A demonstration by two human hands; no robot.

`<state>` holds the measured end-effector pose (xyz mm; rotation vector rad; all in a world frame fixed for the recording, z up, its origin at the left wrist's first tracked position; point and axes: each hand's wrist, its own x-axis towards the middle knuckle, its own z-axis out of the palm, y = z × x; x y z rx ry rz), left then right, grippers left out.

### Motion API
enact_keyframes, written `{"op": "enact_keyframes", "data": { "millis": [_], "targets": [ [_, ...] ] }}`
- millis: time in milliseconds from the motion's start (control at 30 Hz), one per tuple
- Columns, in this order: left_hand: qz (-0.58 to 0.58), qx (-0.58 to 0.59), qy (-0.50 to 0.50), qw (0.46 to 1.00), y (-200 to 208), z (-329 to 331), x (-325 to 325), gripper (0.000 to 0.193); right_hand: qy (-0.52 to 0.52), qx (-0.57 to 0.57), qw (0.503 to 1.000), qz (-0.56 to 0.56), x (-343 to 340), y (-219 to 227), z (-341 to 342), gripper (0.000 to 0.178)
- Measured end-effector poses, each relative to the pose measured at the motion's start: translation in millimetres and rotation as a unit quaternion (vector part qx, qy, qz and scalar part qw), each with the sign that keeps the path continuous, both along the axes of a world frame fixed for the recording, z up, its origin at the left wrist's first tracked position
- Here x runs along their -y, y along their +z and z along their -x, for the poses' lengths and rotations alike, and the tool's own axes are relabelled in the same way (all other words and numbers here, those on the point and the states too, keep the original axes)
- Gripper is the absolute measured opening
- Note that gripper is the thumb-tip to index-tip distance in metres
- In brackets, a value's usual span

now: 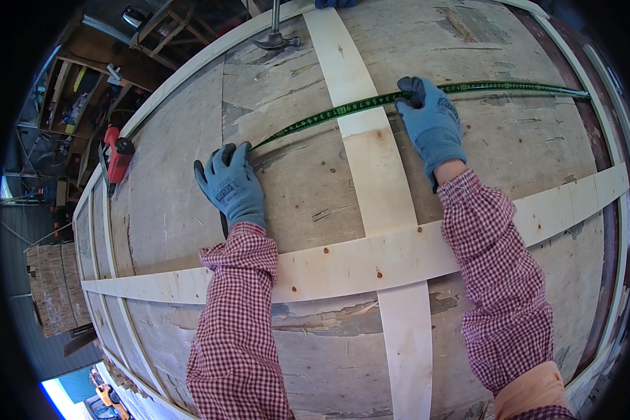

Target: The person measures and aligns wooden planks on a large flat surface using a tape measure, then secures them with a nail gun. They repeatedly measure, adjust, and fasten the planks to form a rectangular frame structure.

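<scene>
A green measuring tape stretches across a large worn plywood panel, from left of centre to the right edge. My left hand, in a blue glove, lies flat on the panel and holds the tape's left end under its fingers. My right hand, also gloved in blue, presses the tape down just right of a pale upright wooden batten. A second pale batten crosses it and passes under both forearms. Both sleeves are red-and-white check.
A claw hammer lies on the panel at the top, near another person's blue glove. A red power tool sits on the panel's left edge. Stacked timber stands lower left. Workshop clutter fills the upper left.
</scene>
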<state>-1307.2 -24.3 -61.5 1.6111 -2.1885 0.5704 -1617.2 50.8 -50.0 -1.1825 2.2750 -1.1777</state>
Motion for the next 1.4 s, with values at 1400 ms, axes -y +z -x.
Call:
{"op": "enact_keyframes", "data": {
  "millis": [1400],
  "targets": [
    [0.010,-0.020,-0.010,1.000,0.1,0.2,0.0,0.019,0.000,0.002,1.000,-0.003,-1.6,2.8,-2.2,0.031]
  ]
}}
